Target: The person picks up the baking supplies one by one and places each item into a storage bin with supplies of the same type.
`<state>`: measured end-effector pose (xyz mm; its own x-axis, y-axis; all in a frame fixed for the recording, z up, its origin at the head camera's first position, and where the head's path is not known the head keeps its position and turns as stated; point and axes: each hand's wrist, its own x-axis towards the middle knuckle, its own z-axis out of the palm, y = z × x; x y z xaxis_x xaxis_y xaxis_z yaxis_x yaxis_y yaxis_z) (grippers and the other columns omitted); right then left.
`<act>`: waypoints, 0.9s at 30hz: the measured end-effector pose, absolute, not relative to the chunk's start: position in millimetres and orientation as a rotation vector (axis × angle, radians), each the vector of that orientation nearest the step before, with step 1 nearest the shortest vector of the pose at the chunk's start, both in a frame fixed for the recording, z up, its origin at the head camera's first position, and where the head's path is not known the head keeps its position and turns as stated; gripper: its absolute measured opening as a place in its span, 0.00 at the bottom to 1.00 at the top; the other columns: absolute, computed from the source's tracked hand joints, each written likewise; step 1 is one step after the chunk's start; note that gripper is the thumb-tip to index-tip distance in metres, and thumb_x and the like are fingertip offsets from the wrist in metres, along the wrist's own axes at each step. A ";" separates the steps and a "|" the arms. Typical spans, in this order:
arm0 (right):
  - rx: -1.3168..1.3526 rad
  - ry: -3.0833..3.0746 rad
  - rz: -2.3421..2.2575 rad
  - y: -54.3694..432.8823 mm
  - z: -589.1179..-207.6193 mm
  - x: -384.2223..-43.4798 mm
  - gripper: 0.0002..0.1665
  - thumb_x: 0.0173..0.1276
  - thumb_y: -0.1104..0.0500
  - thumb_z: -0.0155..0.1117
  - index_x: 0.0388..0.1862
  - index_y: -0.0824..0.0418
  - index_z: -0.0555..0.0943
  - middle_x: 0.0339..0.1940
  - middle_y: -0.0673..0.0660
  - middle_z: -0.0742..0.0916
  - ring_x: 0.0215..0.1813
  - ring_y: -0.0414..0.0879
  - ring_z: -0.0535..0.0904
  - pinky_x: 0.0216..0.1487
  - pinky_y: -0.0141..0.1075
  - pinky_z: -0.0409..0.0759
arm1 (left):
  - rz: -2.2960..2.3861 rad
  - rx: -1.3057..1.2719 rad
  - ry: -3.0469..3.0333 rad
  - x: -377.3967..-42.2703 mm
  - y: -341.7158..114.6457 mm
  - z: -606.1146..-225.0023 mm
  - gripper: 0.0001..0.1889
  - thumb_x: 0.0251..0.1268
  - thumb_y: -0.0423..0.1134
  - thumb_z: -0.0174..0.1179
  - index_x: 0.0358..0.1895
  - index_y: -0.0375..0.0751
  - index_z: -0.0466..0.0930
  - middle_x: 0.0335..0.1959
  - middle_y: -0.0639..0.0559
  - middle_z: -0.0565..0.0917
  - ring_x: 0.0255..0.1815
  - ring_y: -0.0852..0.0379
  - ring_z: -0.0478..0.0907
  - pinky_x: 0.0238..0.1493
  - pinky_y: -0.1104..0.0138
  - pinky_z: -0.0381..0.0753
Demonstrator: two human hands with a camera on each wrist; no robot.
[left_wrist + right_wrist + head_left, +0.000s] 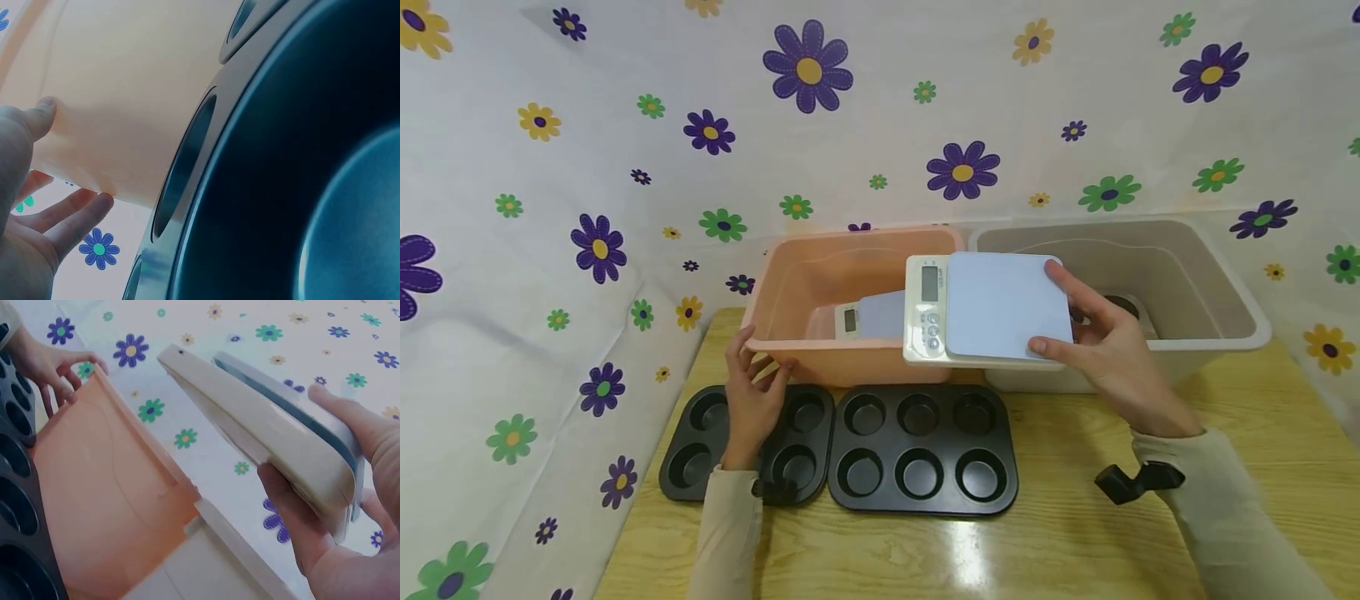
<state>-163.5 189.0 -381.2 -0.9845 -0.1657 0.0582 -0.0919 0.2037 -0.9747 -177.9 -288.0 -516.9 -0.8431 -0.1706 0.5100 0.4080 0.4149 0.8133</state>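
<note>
My right hand (1108, 354) grips a white kitchen scale (1007, 304) by its right end, thumb on one face and fingers on the other. The scale has a pale blue platform, a small display and round buttons, and is held in the air over the front rims of two bins. At the front left corner of the peach plastic bin (857, 367), my left hand (752, 408) holds the wall, its thumb on the front face in the left wrist view. Inside that bin lies a second kitchen scale (880, 315), partly hidden by the held one.
To the right stands a light grey bin (1236, 304) with a dark round item (1123, 307) inside. Two black muffin tins, one on the left (709, 440) beneath my left forearm and one beside it (891, 443), lie before the bins on the wooden table (1075, 467). A flowered sheet hangs behind.
</note>
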 end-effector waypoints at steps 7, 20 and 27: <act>-0.263 2.423 -1.902 169.0 -374.8 -182.4 0.54 0.74 0.59 0.78 0.89 0.32 0.61 0.78 0.60 0.72 0.59 0.50 0.79 0.51 0.21 0.86 | -1.437 -0.201 -2.144 -178.1 -287.8 -513.0 0.44 0.70 0.25 0.72 0.83 0.45 0.58 0.78 0.32 0.76 0.63 0.23 0.85 0.59 0.33 0.86; -0.254 2.279 -1.953 128.5 -375.1 -211.8 0.53 0.72 0.59 0.79 0.89 0.36 0.64 0.86 0.61 0.70 0.66 0.58 0.82 0.55 0.23 0.87 | -1.440 -0.168 -2.145 -177.4 -285.9 -513.9 0.43 0.70 0.25 0.71 0.83 0.45 0.58 0.79 0.32 0.75 0.65 0.23 0.84 0.61 0.34 0.84; -0.252 2.318 -1.912 107.9 -373.2 -228.8 0.53 0.70 0.55 0.82 0.88 0.36 0.66 0.89 0.56 0.68 0.69 0.59 0.81 0.57 0.25 0.86 | -1.432 -0.156 -2.161 -176.9 -286.2 -517.3 0.44 0.71 0.27 0.72 0.84 0.48 0.58 0.79 0.33 0.75 0.65 0.22 0.84 0.61 0.33 0.85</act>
